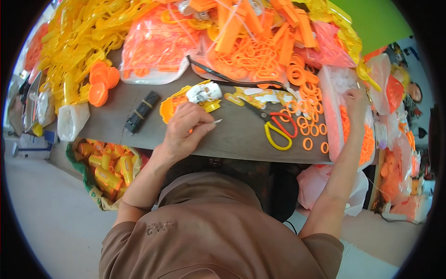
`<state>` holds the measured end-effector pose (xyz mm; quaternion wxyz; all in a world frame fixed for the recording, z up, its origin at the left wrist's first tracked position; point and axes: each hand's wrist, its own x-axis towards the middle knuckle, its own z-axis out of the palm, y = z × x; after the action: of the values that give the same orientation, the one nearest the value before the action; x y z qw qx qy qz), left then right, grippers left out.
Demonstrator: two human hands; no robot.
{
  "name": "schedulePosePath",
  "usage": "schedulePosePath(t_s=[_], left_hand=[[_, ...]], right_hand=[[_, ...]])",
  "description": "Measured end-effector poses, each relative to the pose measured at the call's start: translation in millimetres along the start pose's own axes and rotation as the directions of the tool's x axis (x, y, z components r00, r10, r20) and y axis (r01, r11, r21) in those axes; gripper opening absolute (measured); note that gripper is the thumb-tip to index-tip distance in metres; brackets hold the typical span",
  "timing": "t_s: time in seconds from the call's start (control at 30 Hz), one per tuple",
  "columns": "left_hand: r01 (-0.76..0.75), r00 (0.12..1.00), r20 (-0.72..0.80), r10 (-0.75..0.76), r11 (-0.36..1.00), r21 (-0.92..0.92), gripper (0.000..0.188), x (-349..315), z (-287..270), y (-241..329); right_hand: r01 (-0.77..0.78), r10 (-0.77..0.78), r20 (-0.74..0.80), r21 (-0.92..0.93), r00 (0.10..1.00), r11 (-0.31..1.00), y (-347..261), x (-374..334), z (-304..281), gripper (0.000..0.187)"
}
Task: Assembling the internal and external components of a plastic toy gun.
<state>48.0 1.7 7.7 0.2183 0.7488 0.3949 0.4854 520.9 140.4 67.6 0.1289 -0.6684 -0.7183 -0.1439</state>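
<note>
My left hand [186,126] is closed, thumb and forefinger pinching a small white piece [217,121]. Partly under that hand lies a yellow and orange plastic shell [168,108], with a white-and-silver mechanism [204,92] on its far side. Over on the right, my right hand [356,100] reaches into a long clear tray [331,107]. Its fingers are curled together among translucent white pieces [341,80]; what they hold, if anything, is too small to make out. Small orange parts [366,151] fill the tray's nearer portion.
Scissors [278,130] with red and yellow handles lie mid-table beside scattered orange rings [304,123]. A black bundle [142,111] lies left. Yellow parts [79,51] and bagged orange parts [158,44] heap up behind. A sack of yellow housings [109,172] stands below the left edge.
</note>
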Motion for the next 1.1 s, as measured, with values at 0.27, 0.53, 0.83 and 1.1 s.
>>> schedulePosePath(t_s=[0.27,0.53,0.83,1.1], left_hand=[[0.204,0.978,-0.009,-0.207,0.971,-0.127,0.009,-0.3,-5.6,4.9],[0.304,0.952,0.105,-0.287,0.928,-0.214,0.006,-3.1,-11.6,8.6],[0.275,0.961,0.088,-0.263,0.945,-0.175,0.005,-2.2,-17.8,5.2],[0.281,0.959,0.085,-0.269,0.934,-0.22,0.005,-2.3,-18.7,8.5]], right_hand=[[-0.263,-0.261,0.254,0.965,0.931,0.003,-227.9,-85.8,-15.8,0.015],[-0.485,-0.377,0.309,0.622,0.873,-0.614,-308.6,-112.9,22.8,0.043],[-0.502,-0.423,0.29,0.644,0.858,-0.577,-314.3,-113.1,22.2,0.046],[-0.451,-0.415,0.241,0.711,0.877,-0.539,-313.1,-112.2,18.3,0.046]])
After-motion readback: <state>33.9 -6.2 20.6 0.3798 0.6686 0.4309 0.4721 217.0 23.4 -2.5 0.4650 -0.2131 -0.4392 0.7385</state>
